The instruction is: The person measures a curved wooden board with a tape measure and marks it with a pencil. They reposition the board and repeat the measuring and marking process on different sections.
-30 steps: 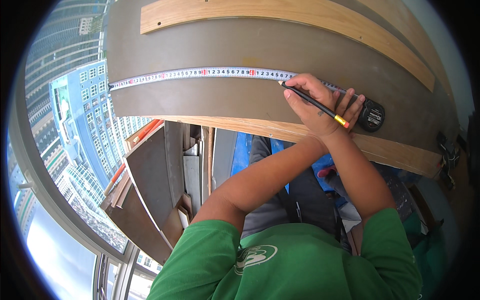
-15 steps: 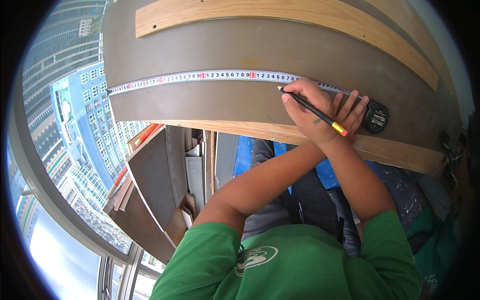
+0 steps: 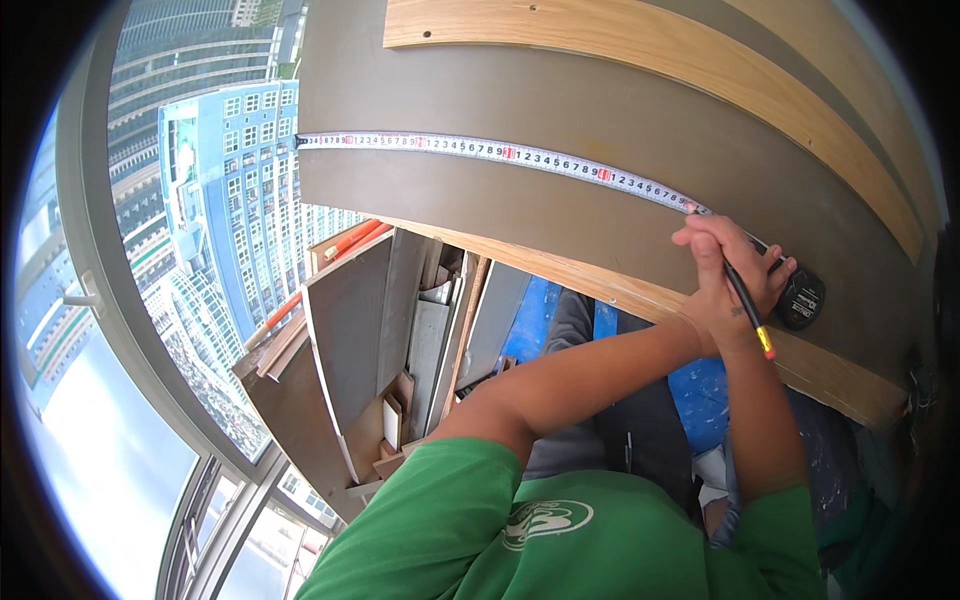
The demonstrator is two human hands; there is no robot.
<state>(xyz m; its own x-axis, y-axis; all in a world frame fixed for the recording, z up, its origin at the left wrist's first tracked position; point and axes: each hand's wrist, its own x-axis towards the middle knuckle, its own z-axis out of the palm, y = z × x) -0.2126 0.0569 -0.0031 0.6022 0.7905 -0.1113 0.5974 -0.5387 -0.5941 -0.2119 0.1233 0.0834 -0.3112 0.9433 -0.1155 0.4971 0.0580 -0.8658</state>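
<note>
1. At the far left, a curved-looking grey metal window frame (image 3: 82,190) stands before a blue-and-white high-rise building (image 3: 245,150).
2. Next, large brown boards with pale edges (image 3: 345,330) lean below the work surface, an orange pole (image 3: 350,243) near their top.
3. A wide, flat, grey-brown panel with a light wooden front edge (image 3: 450,90) spans the upper middle. The white measuring blade with black and red markings (image 3: 470,148) lies across it, from the panel's left end toward the hands.
4. Along the panel's far side rests a long, light-coloured wooden plank (image 3: 600,28).
5. The right hand (image 3: 718,262) is above the blade's right part, thumb and fingers clamped on a slim black pencil with a gold band and reddish eraser (image 3: 742,292). Its tip is at the blade's near edge.
6. The left hand (image 3: 774,278) reaches under the crossed right wrist, mostly hidden; I cannot tell whether its fingers are together or apart.
7. Just beside its fingertips, the rounded black tape-measure case (image 3: 801,300) sits on the panel.
</note>
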